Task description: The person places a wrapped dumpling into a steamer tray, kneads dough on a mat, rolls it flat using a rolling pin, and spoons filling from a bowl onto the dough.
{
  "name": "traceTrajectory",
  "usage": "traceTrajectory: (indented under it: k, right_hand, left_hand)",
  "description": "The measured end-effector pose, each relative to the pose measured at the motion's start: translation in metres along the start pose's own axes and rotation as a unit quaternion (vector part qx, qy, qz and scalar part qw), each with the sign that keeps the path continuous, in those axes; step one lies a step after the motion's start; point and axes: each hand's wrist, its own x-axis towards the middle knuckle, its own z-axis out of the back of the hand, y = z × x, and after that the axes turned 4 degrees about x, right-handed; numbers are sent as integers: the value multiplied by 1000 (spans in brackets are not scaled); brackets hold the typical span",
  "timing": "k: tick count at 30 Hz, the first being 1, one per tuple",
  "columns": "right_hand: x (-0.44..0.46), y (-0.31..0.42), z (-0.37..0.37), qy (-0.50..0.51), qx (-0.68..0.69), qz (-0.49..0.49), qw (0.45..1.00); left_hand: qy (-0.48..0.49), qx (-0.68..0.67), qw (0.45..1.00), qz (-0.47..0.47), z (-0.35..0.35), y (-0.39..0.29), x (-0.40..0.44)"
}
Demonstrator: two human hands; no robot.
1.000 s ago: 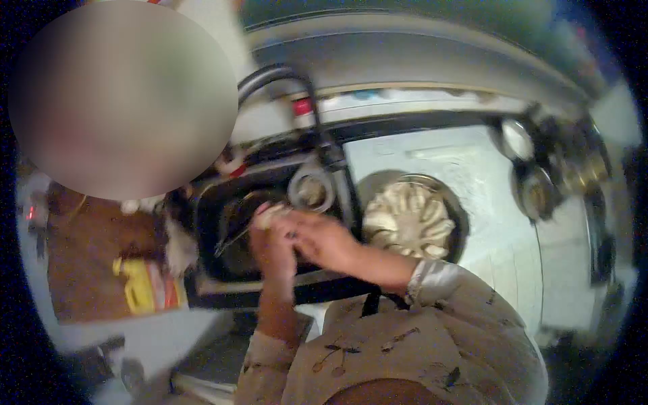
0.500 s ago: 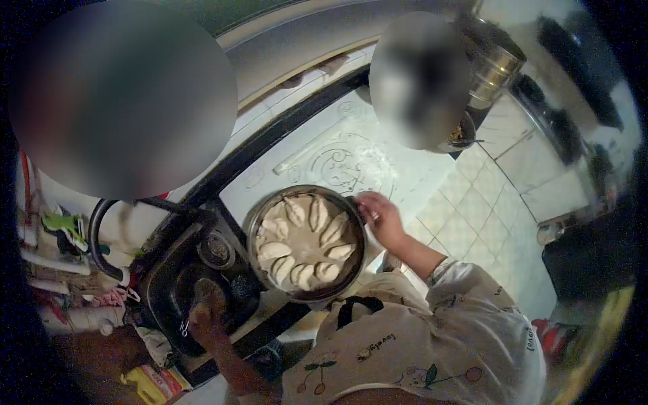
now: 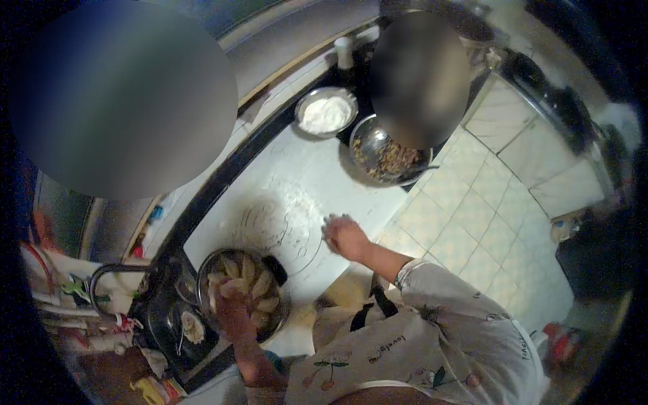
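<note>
A round metal pan [image 3: 286, 312] with a ring of pale, folded dumplings [image 3: 265, 289] stands at the lower left, between the sink and a white mat [image 3: 283, 162]. Over the pan's left part is my left hand [image 3: 233, 307], blurred and partly covering the dumplings; whether its fingers hold one cannot be made out. Beyond the pan's black handle [image 3: 275, 268], my right hand [image 3: 344, 237] hovers by the mat's near edge, fingers stretched out and holding nothing. White flour [image 3: 287, 209] dusts the mat's printed pattern.
A bowl of white flour [image 3: 327, 113] and a metal bowl of chopped filling [image 3: 395, 158] with a utensil stand at the far end of the mat. To the left is a black sink [image 3: 165, 317] with a curved dark faucet [image 3: 101, 277]. Tiled floor [image 3: 472, 209] lies right.
My left hand has moved from the sink to over the pan. My right hand has let go of the pan's handle and is now by the mat. The view has shifted, showing both bowls.
</note>
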Motion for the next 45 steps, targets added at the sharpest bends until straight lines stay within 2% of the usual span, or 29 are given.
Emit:
traceTrajectory:
  k: [1,2,4,5,7,9,11,12,15,16,19,21,22,23,24,25,28,31,32,34,35,37,38,39,41,44,45]
  right_hand:
    - [2,-5,5,64,27,-39,997]
    - [-2,-6,9,-79,95,38,992]
    - [-3,5,45,-36,164,-34,985]
    - [-5,5,56,-2,187,-58,981]
    - [-12,-2,66,-9,201,-56,978]
    - [-18,-9,81,-38,215,-53,974]
    - [-28,-16,114,-83,227,-42,969]
    - [-33,-15,136,-91,280,-90,951]
    - [-55,-36,198,-173,230,-68,955]
    - [-62,-50,212,-204,205,-78,954]
    - [-87,-100,255,-292,145,-121,938]
    - [-105,-138,284,-321,171,-216,906]
    - [-113,-161,296,-338,152,-217,903]
    - [-121,-187,310,-352,132,-218,901]
    - [-127,-210,320,-366,114,-217,898]
    - [-132,-234,330,-363,108,-221,899]
    - [-144,-304,371,-350,77,-206,911]
    - [-144,-344,432,-285,107,-240,922]
    - [-141,-362,448,-277,90,-228,929]
    - [-128,-392,486,-252,53,-200,945]
    - [-116,-405,502,-236,49,-200,950]
    - [-84,-428,531,-207,38,-199,957]
    - [-64,-442,539,-204,12,-188,961]
    - [-42,-455,548,-202,-15,-176,963]
    - [5,-484,558,-168,-69,-166,969]
    - [77,-527,557,-80,-112,-205,969]
    - [100,-549,549,-58,-133,-209,967]
  left_hand:
    - [-22,30,999,-26,-11,13,9]
    - [-43,59,996,-50,-19,40,23]
    - [-28,117,989,-90,-42,46,39]
    - [10,147,984,-102,-48,46,44]
    - [90,205,966,-130,-67,36,54]
    - [75,245,953,-159,-93,27,58]
    - [112,258,950,-132,-94,53,92]
    - [69,350,906,-226,-100,61,101]
    - [145,225,942,-203,-125,92,135]
    - [140,231,956,-113,-133,93,140]
    - [197,111,964,-141,-160,82,140]
    - [131,101,983,-84,-160,92,156]
    - [94,96,989,-56,-170,95,160]
    - [133,-6,990,-43,-227,18,80]
    - [111,44,992,-45,-226,27,89]
    - [87,93,991,-50,-239,23,84]
    - [45,106,992,54,-319,-22,12]
    - [93,86,991,42,-382,-19,-25]
    - [107,53,989,91,-403,-21,-34]
    - [169,5,983,73,-455,-26,-68]
    - [198,-19,978,59,-473,-25,-80]
    - [249,31,964,83,-486,11,-69]
    - [350,67,932,68,-501,20,-66]
    - [271,-34,961,45,-546,16,-93]
    - [301,-47,950,74,-585,29,-95]
    - [320,6,945,70,-654,28,-96]
    - [319,68,944,47,-676,26,-91]
